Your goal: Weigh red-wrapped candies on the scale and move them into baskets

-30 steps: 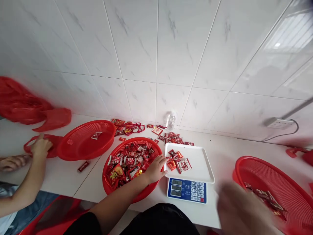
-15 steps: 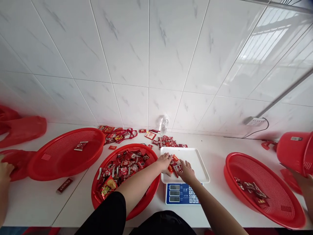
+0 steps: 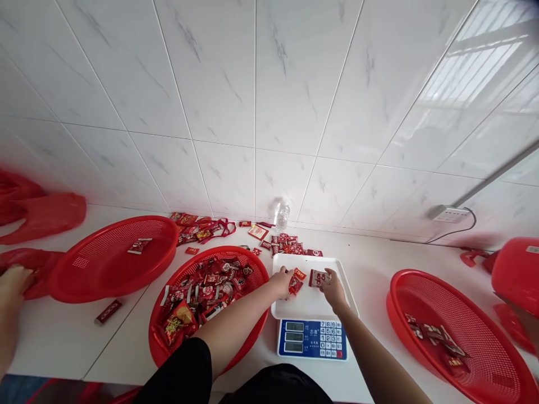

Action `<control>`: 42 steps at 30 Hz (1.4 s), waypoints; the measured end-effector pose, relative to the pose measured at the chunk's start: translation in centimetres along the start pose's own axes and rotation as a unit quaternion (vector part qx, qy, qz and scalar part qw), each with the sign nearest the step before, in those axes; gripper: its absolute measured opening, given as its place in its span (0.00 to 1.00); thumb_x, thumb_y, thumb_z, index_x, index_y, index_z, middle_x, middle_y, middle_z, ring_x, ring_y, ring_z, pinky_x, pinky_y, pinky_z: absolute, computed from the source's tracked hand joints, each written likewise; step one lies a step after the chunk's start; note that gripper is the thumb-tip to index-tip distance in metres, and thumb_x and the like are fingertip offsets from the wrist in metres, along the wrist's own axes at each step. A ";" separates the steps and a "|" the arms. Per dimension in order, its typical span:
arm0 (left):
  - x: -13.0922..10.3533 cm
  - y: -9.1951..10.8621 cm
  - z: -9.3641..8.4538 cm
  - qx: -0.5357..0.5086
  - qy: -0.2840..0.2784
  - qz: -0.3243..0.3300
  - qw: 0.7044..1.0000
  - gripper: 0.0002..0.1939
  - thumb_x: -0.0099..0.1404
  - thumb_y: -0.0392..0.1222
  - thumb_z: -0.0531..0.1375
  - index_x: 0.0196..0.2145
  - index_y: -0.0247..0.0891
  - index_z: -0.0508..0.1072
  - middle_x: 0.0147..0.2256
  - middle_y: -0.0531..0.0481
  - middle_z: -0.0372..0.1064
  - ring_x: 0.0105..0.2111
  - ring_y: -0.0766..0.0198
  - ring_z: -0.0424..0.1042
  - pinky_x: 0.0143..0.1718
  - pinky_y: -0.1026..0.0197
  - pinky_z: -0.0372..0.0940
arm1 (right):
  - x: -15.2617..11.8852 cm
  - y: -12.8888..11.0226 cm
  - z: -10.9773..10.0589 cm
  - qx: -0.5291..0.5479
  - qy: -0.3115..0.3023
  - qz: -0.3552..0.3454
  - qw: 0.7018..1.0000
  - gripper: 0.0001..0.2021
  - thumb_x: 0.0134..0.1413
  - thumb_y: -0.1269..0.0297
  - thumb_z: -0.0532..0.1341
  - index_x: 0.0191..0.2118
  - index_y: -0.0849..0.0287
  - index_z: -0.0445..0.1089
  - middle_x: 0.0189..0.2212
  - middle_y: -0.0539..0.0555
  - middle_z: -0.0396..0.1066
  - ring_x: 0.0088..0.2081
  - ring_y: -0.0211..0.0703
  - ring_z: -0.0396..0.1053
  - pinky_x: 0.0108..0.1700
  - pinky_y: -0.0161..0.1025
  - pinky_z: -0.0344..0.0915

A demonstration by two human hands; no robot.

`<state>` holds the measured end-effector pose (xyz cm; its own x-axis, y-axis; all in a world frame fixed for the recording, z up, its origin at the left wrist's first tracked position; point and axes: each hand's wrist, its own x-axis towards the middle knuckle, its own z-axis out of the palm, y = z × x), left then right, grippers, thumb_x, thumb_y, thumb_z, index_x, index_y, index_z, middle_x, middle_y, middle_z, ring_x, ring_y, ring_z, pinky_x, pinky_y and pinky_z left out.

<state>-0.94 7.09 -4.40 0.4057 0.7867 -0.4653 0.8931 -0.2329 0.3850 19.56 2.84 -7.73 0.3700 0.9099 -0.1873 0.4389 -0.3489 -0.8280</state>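
1. Broadly, the white tiled wall (image 3: 223,84) fills the far side; the white desk (image 3: 368,264) runs along its foot, with a seam crossing it to the left of my middle basket.
2. Three round red baskets sit on the desk; the right basket (image 3: 497,342) has a few packets in it; the middle basket (image 3: 155,342), beneath my left forearm, is heaped with red packets; the left basket (image 3: 113,272) has one small packet (image 3: 139,246).
3. Red plastic bags (image 3: 54,217) lie at the far left; another person's hand (image 3: 17,278) is at a red bag beside the left basket; a red container (image 3: 516,275) is at the right edge.
4. Between the middle and right baskets is the blue-and-white scale (image 3: 311,339); its white tray (image 3: 311,310) is on top, just beside the middle basket.
5. My left hand (image 3: 280,283) is over the tray's left part, fingers curled in at the red packets (image 3: 296,280); I cannot tell whether they grip any; my right hand (image 3: 334,290) pinches the pale-and-red packet (image 3: 319,278) between thumb and fingers, over the tray, apart from those red packets.
6. Against the wall stand a clear bottle (image 3: 282,215) and, farther right, a power strip (image 3: 450,214) with a dark cable.
7. Smaller still, loose packets (image 3: 290,245) lie beyond the tray, near the bottle; a pile of packets (image 3: 189,227) with red straps lies behind the middle basket; one dark red bar (image 3: 108,312) lies on the desk below the left basket.
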 end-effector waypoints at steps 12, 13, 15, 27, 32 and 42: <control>-0.1 1.2 3.0 -0.240 0.145 0.000 0.960 0.42 0.48 0.37 0.63 0.60 0.38 0.54 0.56 0.39 0.52 0.50 0.50 0.63 0.48 0.56 0.61 | -2.2 -1.1 3.8 0.204 -0.157 0.031 0.966 0.27 0.41 0.62 0.60 0.51 0.53 0.59 0.39 0.53 0.70 0.36 0.47 0.71 0.34 0.42 0.71; -0.1 1.2 3.2 -0.262 0.155 0.009 0.952 0.41 0.48 0.36 0.62 0.60 0.38 0.55 0.56 0.39 0.53 0.51 0.50 0.62 0.49 0.56 0.60 | -2.6 -1.1 3.9 0.223 -0.165 0.035 0.960 0.27 0.41 0.62 0.60 0.52 0.53 0.58 0.41 0.53 0.69 0.38 0.47 0.71 0.36 0.42 0.71; -0.2 1.2 3.4 -0.306 0.163 0.026 0.938 0.42 0.47 0.34 0.63 0.59 0.40 0.56 0.55 0.39 0.54 0.52 0.51 0.62 0.50 0.56 0.60 | -3.1 -1.4 3.6 0.255 -0.184 0.039 0.949 0.27 0.41 0.62 0.60 0.51 0.53 0.58 0.43 0.53 0.69 0.41 0.47 0.71 0.38 0.43 0.72; -1.1 0.9 3.5 -0.370 0.193 0.065 0.906 0.24 0.44 0.31 0.65 0.41 0.41 0.72 0.39 0.48 0.66 0.37 0.61 0.67 0.37 0.62 0.63 | -4.1 -5.0 1.8 0.242 -0.255 0.000 0.936 0.26 0.50 0.55 0.59 0.55 0.54 0.56 0.37 0.54 0.73 0.38 0.44 0.72 0.40 0.43 0.70; -2.4 0.7 2.5 -0.547 0.124 -0.004 0.828 0.18 0.49 0.38 0.63 0.40 0.41 0.69 0.32 0.52 0.69 0.30 0.66 0.68 0.26 0.66 0.62 | -2.5 -5.4 1.9 0.095 -0.203 -0.048 0.973 0.21 0.56 0.51 0.50 0.51 0.56 0.63 0.42 0.58 0.73 0.37 0.46 0.72 0.38 0.44 0.68; -5.1 -0.9 1.1 -0.811 -0.026 -0.149 0.565 0.08 0.51 0.36 0.64 0.28 0.34 0.68 0.19 0.56 0.62 0.17 0.76 0.61 0.13 0.77 0.51 | -0.9 -4.3 3.6 0.002 -0.151 -0.098 0.984 0.15 0.49 0.68 0.57 0.44 0.53 0.71 0.49 0.54 0.69 0.56 0.51 0.58 0.57 0.46 0.52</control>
<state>-3.61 2.60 -3.24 0.3273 0.6247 -0.7090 -0.4138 0.7693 0.4868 14.36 4.36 -5.90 0.0188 0.9850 -0.1714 0.4751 -0.1596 -0.8653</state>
